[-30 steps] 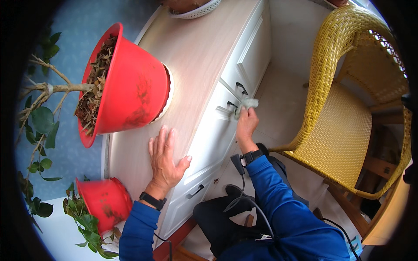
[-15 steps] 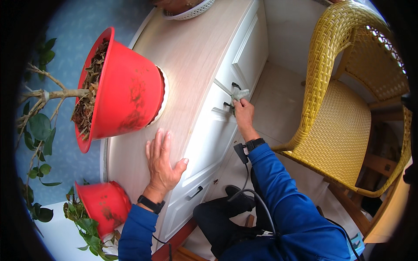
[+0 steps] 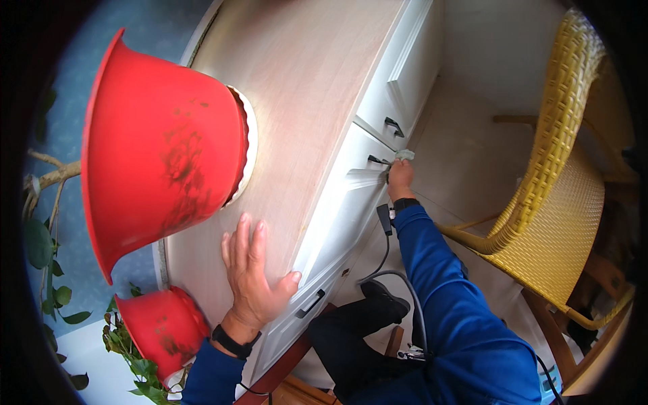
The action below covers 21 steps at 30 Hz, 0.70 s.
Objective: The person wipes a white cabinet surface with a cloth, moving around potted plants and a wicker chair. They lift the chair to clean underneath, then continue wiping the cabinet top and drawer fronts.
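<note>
My left hand [image 3: 255, 277] rests on the edge of the cabinet's wood-grain top [image 3: 304, 88], its fingers stretched out and holding nothing. Down along the white front, my right hand [image 3: 400, 178] grips a crumpled pale cloth [image 3: 404, 155]. The cloth is by the edge of a white cabinet door [image 3: 347, 179], close to its black handle [image 3: 378, 160]. A second black handle [image 3: 393, 127] sits on the neighbouring door, just beyond the cloth. My right fingers are small in view and partly hidden by the cloth.
A large red flowerpot [image 3: 165, 145] with dirt smears stands on the cabinet top in a white saucer [image 3: 248, 145]. A smaller red pot [image 3: 162, 331] is at the lower left. To my right stands a yellow woven chair [image 3: 547, 250]. A black cable [image 3: 385, 260] hangs by my right wrist.
The view has shifted, so the large pot looks nearer and the chair farther right. My right hand with the cloth has moved lower on the door front. The left hand stays on the cabinet edge.
</note>
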Motion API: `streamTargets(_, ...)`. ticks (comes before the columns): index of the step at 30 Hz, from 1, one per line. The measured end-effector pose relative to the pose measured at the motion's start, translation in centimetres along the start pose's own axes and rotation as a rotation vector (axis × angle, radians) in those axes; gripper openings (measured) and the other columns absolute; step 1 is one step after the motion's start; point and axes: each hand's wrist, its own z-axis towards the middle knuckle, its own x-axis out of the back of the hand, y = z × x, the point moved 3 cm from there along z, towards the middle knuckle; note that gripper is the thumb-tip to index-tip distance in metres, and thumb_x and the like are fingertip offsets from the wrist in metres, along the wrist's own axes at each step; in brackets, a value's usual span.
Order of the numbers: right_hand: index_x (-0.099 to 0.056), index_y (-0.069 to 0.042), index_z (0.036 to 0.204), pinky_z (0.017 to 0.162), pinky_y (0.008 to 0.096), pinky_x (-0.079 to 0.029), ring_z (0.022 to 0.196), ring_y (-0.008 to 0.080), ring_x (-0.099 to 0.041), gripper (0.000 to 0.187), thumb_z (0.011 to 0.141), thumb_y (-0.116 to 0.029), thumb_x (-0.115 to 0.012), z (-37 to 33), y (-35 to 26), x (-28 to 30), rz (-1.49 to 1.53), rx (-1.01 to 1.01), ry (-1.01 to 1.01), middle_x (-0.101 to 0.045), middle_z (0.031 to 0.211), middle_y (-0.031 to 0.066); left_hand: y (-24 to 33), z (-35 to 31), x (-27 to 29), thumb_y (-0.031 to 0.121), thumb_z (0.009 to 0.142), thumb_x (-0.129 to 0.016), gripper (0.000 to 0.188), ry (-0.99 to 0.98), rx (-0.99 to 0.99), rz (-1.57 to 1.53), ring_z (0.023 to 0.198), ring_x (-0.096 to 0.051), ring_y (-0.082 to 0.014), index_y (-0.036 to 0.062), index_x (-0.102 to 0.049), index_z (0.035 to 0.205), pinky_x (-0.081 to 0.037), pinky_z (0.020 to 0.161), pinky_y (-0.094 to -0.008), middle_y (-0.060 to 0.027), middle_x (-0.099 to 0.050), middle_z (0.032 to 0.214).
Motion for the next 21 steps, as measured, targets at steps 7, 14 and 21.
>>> streamTargets(7,-0.067,0.002,0.102,0.071,0.0414,-0.05,0.079,0.0275,-0.065,0.025,0.099,-0.021,-0.056,2.8,4.1,-0.8,0.013,-0.129,-0.011,-0.07,0.091,0.0149,0.0,0.0,0.3,0.031,0.07,-0.083,0.102,-0.017,-0.014,-0.016,0.147,-0.038,-0.0469,0.0005,-0.038,0.156,-0.02,0.118,-0.0717,-0.0333,-0.034,0.16)
streamTargets(14,-0.07,0.008,0.11,0.089,0.0464,-0.053,0.104,0.044,-0.068,0.035,0.098,-0.018,-0.048,-1.1,3.1,-0.6,-0.815,0.146,-0.283,-0.072,0.116,0.0277,0.2,0.2,0.5,0.035,0.077,-0.078,0.096,-0.022,-0.035,-0.028,0.147,-0.037,-0.0489,-0.0044,-0.038,0.155,-0.02,0.119,-0.0693,-0.0363,-0.034,0.159)
streamTargets(21,-0.072,0.008,0.102,0.09,0.0478,-0.053,0.106,0.0461,-0.069,0.037,0.094,-0.022,-0.053,-8.1,-7.0,2.0,-0.17,-0.118,-0.145,-0.073,0.111,0.0299,0.7,0.2,0.8,0.035,0.084,-0.072,0.089,0.0,-0.021,-0.024,0.146,-0.037,-0.0494,-0.0073,-0.038,0.155,-0.019,0.122,-0.0628,-0.0359,-0.034,0.16)
